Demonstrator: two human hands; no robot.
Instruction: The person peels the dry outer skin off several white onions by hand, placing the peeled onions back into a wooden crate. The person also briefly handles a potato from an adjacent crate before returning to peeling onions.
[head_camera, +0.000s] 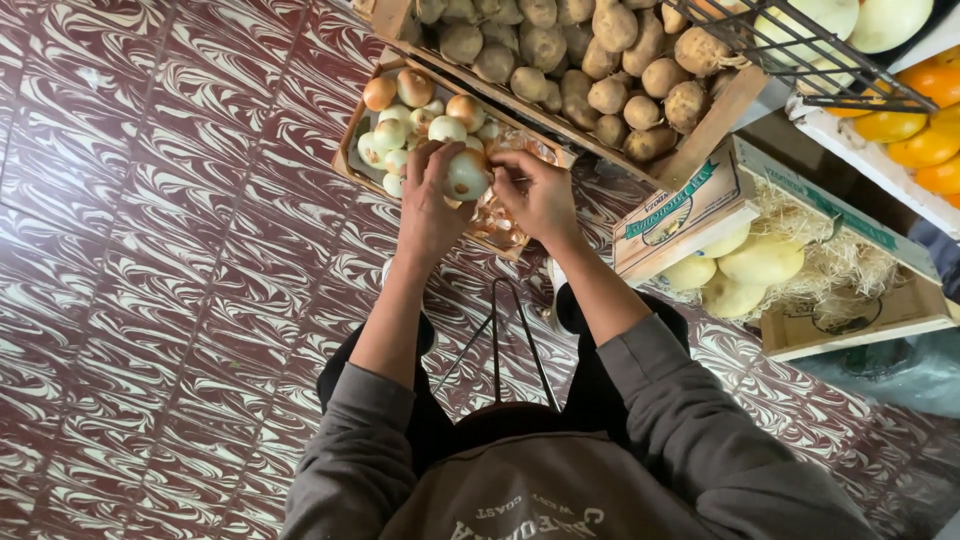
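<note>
Two hands on one onion over a crate of onions.

The left hand curls its fingers around the onion; the right hand pinches at its skin from 3 o'clock — potatoes lie at 12 o'clock.

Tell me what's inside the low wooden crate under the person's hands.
The wooden crate holds pale and brownish onions on its left side and loose papery onion skins on the right. The left hand holding an onion and the right hand cover the middle.
</note>
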